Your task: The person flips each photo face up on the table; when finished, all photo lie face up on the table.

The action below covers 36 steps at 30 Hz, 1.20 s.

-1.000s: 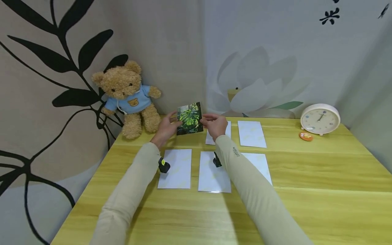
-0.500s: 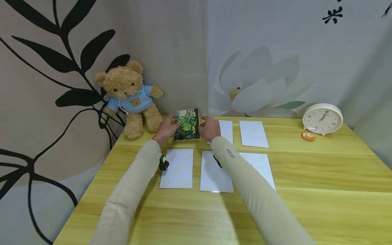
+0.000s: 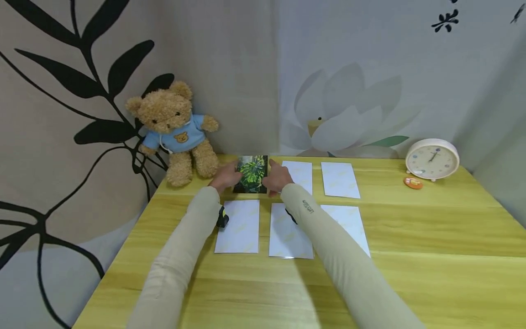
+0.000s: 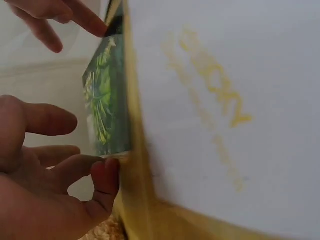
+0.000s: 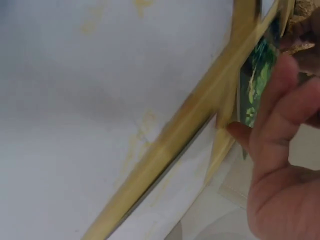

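Observation:
A photo card (image 3: pixel 251 174) with bright green leaves on a dark ground lies at the back of the table, left of a row of white cards. My left hand (image 3: pixel 224 177) is at its left edge; in the left wrist view, thumb and fingertips (image 4: pixel 106 175) touch the photo card's near corner. On the other side my right hand (image 3: pixel 278 177) rests its fingertips at the right edge. The right wrist view shows that hand's relaxed fingers (image 5: pixel 280 117) beside the photo card (image 5: pixel 260 75), covering part of it.
Several white cards lie face down in two rows, among them a front left card (image 3: pixel 237 227) and a back right card (image 3: pixel 340 180). A teddy bear (image 3: pixel 176 132) sits at the left back. A round clock (image 3: pixel 432 159) and an orange disc (image 3: pixel 412 183) are at the right.
Both hands have lowered the photo card from its tilted, raised position until it lies flat in the back row. The fingers have loosened to its two side edges.

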Motion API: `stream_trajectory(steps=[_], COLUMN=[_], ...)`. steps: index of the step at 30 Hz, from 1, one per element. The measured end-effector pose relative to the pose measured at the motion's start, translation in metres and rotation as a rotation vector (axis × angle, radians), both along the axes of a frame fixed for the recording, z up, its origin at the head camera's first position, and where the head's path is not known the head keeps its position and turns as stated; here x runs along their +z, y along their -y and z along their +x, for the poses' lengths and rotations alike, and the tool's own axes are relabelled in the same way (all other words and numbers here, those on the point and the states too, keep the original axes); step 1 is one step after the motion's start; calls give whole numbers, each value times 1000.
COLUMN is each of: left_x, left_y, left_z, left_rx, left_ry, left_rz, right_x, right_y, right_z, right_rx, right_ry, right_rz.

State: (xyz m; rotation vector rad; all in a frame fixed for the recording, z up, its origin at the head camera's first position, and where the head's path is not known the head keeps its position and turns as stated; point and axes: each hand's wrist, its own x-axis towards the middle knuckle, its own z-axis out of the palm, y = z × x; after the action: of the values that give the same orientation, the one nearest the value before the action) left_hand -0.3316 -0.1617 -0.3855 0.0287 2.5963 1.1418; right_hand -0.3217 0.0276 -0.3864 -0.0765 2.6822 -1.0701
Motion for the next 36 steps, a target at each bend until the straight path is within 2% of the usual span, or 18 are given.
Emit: stream_trajectory(steps=[3,6,8,10,13,16,17,20,23,24,27,29,33,36], left_x=[-2,-1,1,6,13,20,21,23,21,19,15,13,9,8], left_y=[-1,-4,-8,-12,-17,-26,-30,-42,-55,-60,-71,-77,-91,-101], left_z=[0,-2,-2,-1,4,10,11,14,14,14,15,17,19,19], left_rx=[-10,-19,-33,-42,-25,-9,-9,-26,-55,-69,-131,-165,-173,-152], left_ry=[36,28,6,-46,-103,-137,-124,-59,32,51,98,117,144,158], left_rz=[-5,-52,-98,-156,-162,-58,15,235,394,416,417,386,330,314], right_x=[0,2,4,7,15,25,28,31,29,27,20,16,9,5], right_y=[0,-3,-7,-14,-29,-52,-61,-86,-108,-113,-126,-130,-132,-130], right_z=[-1,-2,-3,-5,-5,-2,0,4,7,8,13,17,20,19], right_rx=[5,-23,-40,-35,7,32,34,46,46,40,26,30,38,11], right_ry=[21,38,39,31,8,-30,-45,-95,-96,-92,-57,-48,-33,-26], right_rz=[7,-13,-29,-32,-7,29,38,61,49,44,21,24,36,59])
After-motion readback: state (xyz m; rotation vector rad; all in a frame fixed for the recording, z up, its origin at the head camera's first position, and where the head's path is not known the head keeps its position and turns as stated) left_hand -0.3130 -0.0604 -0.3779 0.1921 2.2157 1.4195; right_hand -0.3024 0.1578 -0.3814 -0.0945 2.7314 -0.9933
